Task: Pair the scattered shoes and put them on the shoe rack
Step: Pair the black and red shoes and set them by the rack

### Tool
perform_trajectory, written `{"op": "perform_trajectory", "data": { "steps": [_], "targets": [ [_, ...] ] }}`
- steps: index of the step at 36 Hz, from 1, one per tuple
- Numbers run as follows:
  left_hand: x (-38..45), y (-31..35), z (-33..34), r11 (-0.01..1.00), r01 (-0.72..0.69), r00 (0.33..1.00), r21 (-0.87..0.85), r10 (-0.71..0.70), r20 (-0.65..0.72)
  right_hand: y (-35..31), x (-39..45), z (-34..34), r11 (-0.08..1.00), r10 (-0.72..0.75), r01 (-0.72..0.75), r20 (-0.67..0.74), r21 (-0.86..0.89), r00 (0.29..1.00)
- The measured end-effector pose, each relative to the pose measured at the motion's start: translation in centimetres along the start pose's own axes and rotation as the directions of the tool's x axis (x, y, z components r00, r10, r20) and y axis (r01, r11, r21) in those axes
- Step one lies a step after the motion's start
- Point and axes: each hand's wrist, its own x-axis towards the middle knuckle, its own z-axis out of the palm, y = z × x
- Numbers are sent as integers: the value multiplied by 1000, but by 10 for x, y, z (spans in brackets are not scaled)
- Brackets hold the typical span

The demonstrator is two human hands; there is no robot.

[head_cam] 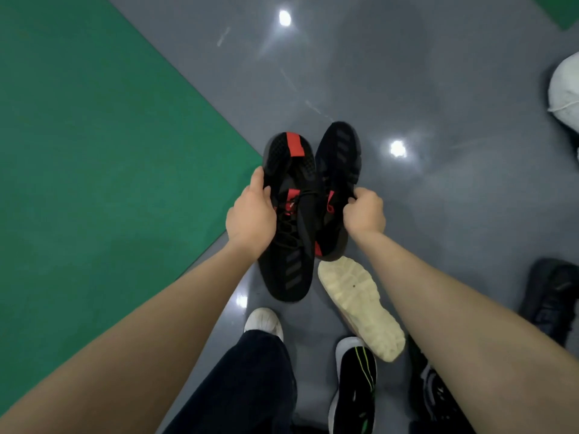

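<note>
Two black sneakers with red patches are held side by side above the grey floor. My left hand grips the left black sneaker at its side; its striped end points toward me. My right hand holds the right black sneaker by its edge; this one points the opposite way, striped end away from me. The two shoes touch along their inner sides. No shoe rack is in view.
A cream shoe lies sole-up on the floor below the pair. A black shoe with green stripes sits nearer, dark shoes lie at right, something white at the right edge. My foot in a white shoe stands by a green mat.
</note>
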Motion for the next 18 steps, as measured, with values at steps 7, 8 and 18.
{"op": "perform_trajectory", "data": {
  "steps": [7,8,18],
  "targets": [
    [-36,42,-43,999,-34,999,15,34,-2,-7,-47,-69,998,-61,61,3,-18,998],
    [-42,48,-49,999,-38,999,13,38,1,-9,-54,-79,997,-68,68,-3,-25,998],
    [-117,111,-96,996,-83,997,38,83,3,-4,-126,-189,993,-112,111,-65,-29,992]
  ]
}}
